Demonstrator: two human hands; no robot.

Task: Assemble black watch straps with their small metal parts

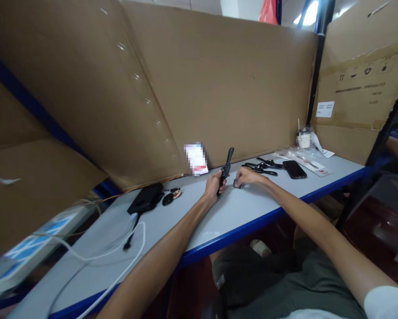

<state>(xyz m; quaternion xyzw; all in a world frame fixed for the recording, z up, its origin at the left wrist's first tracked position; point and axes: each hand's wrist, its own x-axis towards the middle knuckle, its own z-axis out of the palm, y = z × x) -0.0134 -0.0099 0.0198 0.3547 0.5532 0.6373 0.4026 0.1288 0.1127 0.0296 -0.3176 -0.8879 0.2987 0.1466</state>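
My left hand (214,186) is wrapped round a black spokeshave (226,169), which stands nearly upright with one handle pointing up. Just to its right, my right hand (248,176) pinches a small grey metal piece (237,183) low over the tabletop; its exact shape is partly hidden by the fingers. Beyond the right hand lie several more black spokeshaves (262,169), close together on the table.
The grey table (199,230) has a blue front edge. A black phone (295,169), plastic packaging (305,159) and a cup (304,140) are at the right. On the left lie a black case (146,197), small round items (168,199) and a white cable (95,258). Cardboard (225,79) walls the back.
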